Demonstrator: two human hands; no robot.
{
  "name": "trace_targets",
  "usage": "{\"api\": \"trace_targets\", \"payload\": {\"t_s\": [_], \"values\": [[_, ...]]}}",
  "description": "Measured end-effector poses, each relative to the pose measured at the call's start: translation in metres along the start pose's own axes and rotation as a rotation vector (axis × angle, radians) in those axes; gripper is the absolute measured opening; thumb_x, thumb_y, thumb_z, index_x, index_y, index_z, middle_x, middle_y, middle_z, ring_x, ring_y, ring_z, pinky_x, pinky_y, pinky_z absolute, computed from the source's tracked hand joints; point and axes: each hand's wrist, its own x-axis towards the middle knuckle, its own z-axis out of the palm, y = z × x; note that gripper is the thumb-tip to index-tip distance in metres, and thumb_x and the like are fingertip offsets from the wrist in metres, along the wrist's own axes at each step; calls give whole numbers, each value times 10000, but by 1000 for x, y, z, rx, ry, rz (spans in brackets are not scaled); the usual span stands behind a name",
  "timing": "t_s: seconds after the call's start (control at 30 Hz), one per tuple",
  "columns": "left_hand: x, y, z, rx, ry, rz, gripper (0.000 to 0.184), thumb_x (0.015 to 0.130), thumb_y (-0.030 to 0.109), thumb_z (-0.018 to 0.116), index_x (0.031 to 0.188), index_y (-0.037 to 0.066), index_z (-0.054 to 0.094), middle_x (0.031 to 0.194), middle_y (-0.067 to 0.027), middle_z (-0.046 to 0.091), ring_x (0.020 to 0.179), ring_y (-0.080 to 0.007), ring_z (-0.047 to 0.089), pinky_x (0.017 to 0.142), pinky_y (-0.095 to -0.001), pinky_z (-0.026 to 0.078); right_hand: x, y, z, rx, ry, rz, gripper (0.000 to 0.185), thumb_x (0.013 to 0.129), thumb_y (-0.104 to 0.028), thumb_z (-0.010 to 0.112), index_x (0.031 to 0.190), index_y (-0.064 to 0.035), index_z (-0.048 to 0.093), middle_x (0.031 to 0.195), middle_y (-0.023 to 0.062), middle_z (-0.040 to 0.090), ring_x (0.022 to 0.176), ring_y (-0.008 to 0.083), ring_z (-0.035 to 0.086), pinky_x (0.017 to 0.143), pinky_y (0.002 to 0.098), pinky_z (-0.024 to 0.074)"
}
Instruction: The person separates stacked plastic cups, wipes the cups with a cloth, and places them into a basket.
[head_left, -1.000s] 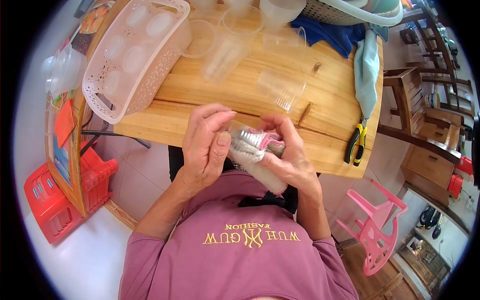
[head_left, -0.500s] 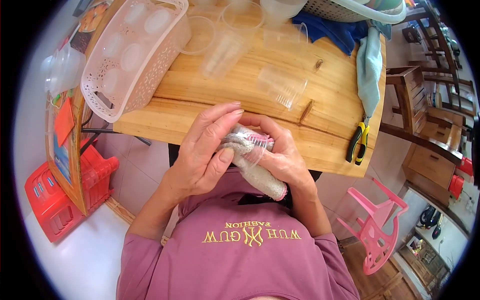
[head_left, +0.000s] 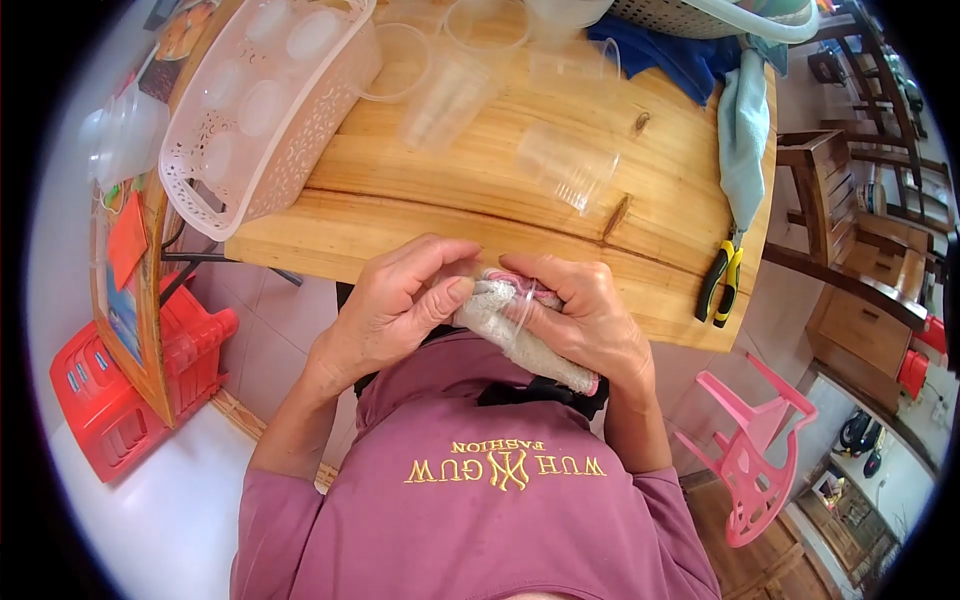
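Two bare hands worked close together in front of the body, just off the near edge of the wooden desk (head_left: 400, 225). The right hand (head_left: 588, 318) had its grip closed, thumb and fingers pinching a pale cloth (head_left: 540, 352) with pink edging; one end of this cloth hung out below the thumb, toward the purple shirt (head_left: 500, 420). Around the bunched part of the cloth ran a clear rim (head_left: 525, 300), most likely of a held cup, but fingers covered much of it and its full shape could not be traced. The left hand (head_left: 400, 300) stood opposite with bent fingers, its thumb beside the cloth; whether its grip pressed on something, I could not tell.

The step in hand appeared to be the wiping of this cup with the cloth. By my judgement, the next move called for light support from the left hand, so that the cup could be turned against the cloth without its thin wall being squeezed.

Another clear cup (head_left: 568, 165) lay on its side on the desk, beyond the hands. At the left stood the pink basket (head_left: 310, 140) with pale containers (head_left: 262, 108); at the right lay the pliers (head_left: 722, 283).
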Motion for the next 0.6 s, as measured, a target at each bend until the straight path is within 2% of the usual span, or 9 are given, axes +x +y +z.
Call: {"api": "trace_targets", "payload": {"t_s": [0.1,0.17,0.2,0.27,0.3,0.33,0.4,0.43,0.6], "values": [[3,6,-2,-60,-49,-115,395,923,242,679,1161,-61,593,997,-148,636,824,-225,633,700,-304,512,-5,13,4,3,99,-80,324,817,-119,682,1104,28,653,872,234,680,807,350,702,725,375,546],[7,17,-7,343,-135,41,536,833,308,764,1198,-39,583,1018,-162,630,882,-268,633,761,-346,516,-6,11,1,-2,95,-71,319,824,-116,681,1105,32,653,877,237,680,816,349,703,731,376,548],[10,23,-7,344,-136,41,536,833,308,764,1199,-39,583,1018,-162,630,882,-268,633,761,-346,516,-6,10,0,-7,89,-62,314,831,-113,679,1106,36,652,881,241,681,825,348,705,737,377,549],[16,36,1,673,-85,451,779,718,406,818,1311,-1,517,1143,-182,598,999,-338,612,853,-412,499,-4,11,2,51,83,-61,285,841,-111,678,1083,38,653,858,242,675,795,342,702,708,376,544],[18,40,4,700,-110,513,866,687,452,813,1353,10,479,1189,-173,588,1038,-366,594,884,-448,475,-2,12,4,108,76,-61,258,851,-109,677,1060,41,654,834,242,668,766,336,699,679,374,539],[19,41,8,708,-102,509,866,687,452,813,1353,10,479,1189,-173,588,1038,-366,594,884,-448,475,-1,12,4,109,68,-70,258,851,-109,677,1060,41,654,834,242,668,766,336,699,679,374,539],[21,38,15,761,-237,475,911,656,457,822,1361,3,468,1213,-176,572,1022,-354,602,860,-438,483,-5,14,2,81,50,20,202,870,-117,682,986,44,648,769,233,647,669,315,671,606,369,510],[21,37,18,770,-230,470,911,656,457,822,1361,3,468,1213,-176,572,1022,-354,602,860,-438,483,-6,17,4,74,97,-31,177,878,-118,686,931,43,636,721,227,626,599,296,632,562,365,482],[24,23,31,711,-171,469,860,652,415,838,1314,-16,499,1184,-188,584,1001,-349,614,844,-437,495,-13,10,-3,-13,81,34,157,897,-101,671,971,37,652,766,220,649,660,303,664,599,358,504]]}}
